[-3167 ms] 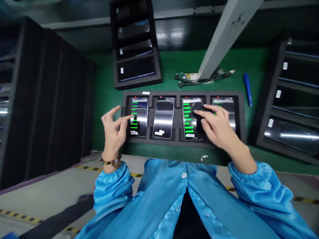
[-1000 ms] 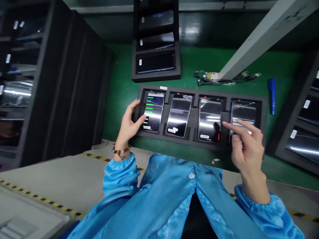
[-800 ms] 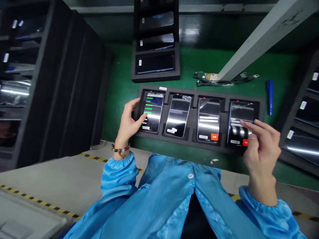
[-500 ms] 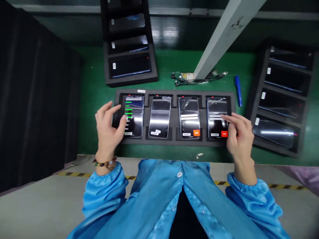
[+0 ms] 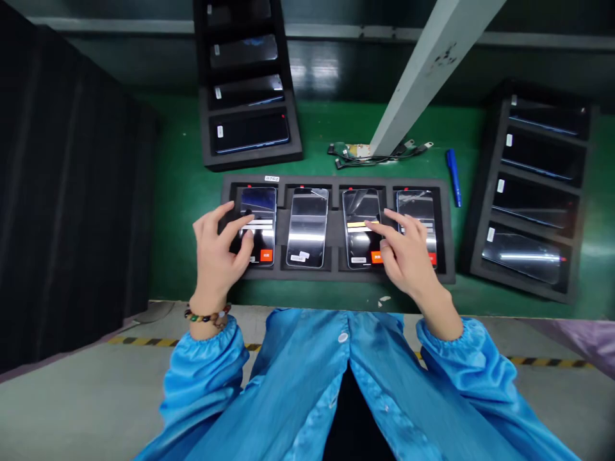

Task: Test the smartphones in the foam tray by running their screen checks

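Observation:
A black foam tray (image 5: 336,182) on the green mat holds a row of phones. My left hand (image 5: 217,253) is open, fingers spread, with the thumb and forefinger on the screen of the leftmost phone (image 5: 259,218), which shows a white bar and an orange button. My right hand (image 5: 406,256) is open too, its forefinger stretched onto the third phone (image 5: 360,214) at a yellow bar. The second phone (image 5: 306,225) lies untouched between them. My right hand partly covers the fourth phone (image 5: 419,208).
A second foam tray (image 5: 247,157) with dark phones stands behind on the left, a third (image 5: 480,192) at the right. Cables (image 5: 365,152) and a blue pen (image 5: 453,176) lie behind the tray by a slanted grey post (image 5: 423,70). A black wall (image 5: 72,211) stands on the left.
My right hand moved left from the fourth phone to the third. The leftmost phone's green list gave way to a white bar and orange button. My left hand's fingers moved onto its screen.

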Tool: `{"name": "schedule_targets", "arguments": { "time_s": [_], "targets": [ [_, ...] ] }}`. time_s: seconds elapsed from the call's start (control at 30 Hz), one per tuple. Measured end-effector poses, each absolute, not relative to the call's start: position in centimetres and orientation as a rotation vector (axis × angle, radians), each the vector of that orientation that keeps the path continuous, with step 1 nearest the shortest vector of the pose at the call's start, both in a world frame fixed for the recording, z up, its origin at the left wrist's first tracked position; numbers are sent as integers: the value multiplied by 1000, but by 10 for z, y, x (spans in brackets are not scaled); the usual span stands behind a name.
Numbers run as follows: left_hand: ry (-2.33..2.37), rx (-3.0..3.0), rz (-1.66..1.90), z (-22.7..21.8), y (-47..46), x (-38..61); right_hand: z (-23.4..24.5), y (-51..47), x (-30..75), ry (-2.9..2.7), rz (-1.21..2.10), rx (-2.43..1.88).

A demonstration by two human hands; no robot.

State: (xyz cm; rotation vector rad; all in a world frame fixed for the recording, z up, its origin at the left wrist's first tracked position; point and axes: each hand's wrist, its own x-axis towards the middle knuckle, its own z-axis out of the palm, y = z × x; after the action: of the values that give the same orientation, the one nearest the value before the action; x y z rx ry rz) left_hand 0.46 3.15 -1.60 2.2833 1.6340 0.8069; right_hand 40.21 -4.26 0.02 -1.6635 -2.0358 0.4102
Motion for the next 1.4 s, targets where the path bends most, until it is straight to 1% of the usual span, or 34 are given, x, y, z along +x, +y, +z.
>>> {"name": "schedule_targets", "arguments": {
  "time_s": [0.23, 0.37, 0.47, 0.57, 0.63, 0.77, 0.97, 1.03, 1.27, 1.33, 1.4],
  "targets": [
    [1620, 2331, 686, -14, 33, 4, 6, -44, 448, -1672, 224, -1874],
    [1690, 2274, 758, -9, 30, 7, 3, -44, 470, -1592, 196, -1984],
    [1823, 2188, 768, -2, 28, 18, -2, -43, 469, -1588, 191, -2047],
    [1882, 2148, 666, 1, 35, 35, -7, -36, 458, -1587, 129, -2094],
    [1856, 2148, 633, -1, 46, 48, -10, -27, 450, -1608, 88, -2131],
    [1772, 2145, 720, -8, 68, 68, -10, -5, 440, -1683, 13, -2150],
    [1772, 2141, 678, -4, 81, 82, -6, 16, 432, -1742, 30, -2175],
    [1764, 2145, 732, 4, 79, 78, -7, 20, 430, -1738, 55, -2190],
    [1896, 2040, 1162, 40, 39, 46, -18, 28, 436, -1773, 134, -2155],
    [1922, 2042, 1229, 43, 28, 41, -19, 31, 439, -1780, 153, -2171],
    [1913, 2061, 1212, 43, 26, 42, -16, 35, 440, -1783, 184, -2182]
  ]
}}
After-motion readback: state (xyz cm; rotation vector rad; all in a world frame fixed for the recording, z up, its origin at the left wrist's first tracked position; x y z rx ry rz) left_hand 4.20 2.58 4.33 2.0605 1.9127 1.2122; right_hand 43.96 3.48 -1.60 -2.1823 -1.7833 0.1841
